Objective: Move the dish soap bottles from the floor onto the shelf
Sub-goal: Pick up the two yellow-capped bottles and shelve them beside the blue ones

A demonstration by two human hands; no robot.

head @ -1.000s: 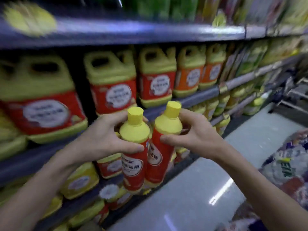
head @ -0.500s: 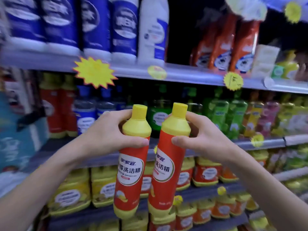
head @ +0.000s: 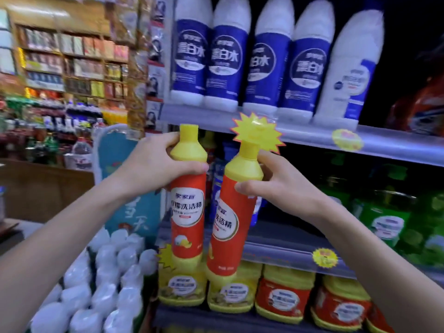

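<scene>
I hold two dish soap bottles, red with yellow tops, side by side in front of the shelving. My left hand grips the neck of the left bottle, which hangs upright. My right hand grips the neck of the right bottle, which tilts with its base toward the left. Both bottles hang in the air before the middle shelf at the unit's left end. Part of that shelf behind them is dark, and similar bottles stand far back in it.
White and blue bleach bottles fill the upper shelf. Green bottles stand on the middle shelf to the right. Yellow and red jugs line the shelf below. A stack of wrapped white bottles sits low at the left.
The view has swung up and to the left along the shelving. Both bottles have risen with my hands, and the right bottle now leans more.
</scene>
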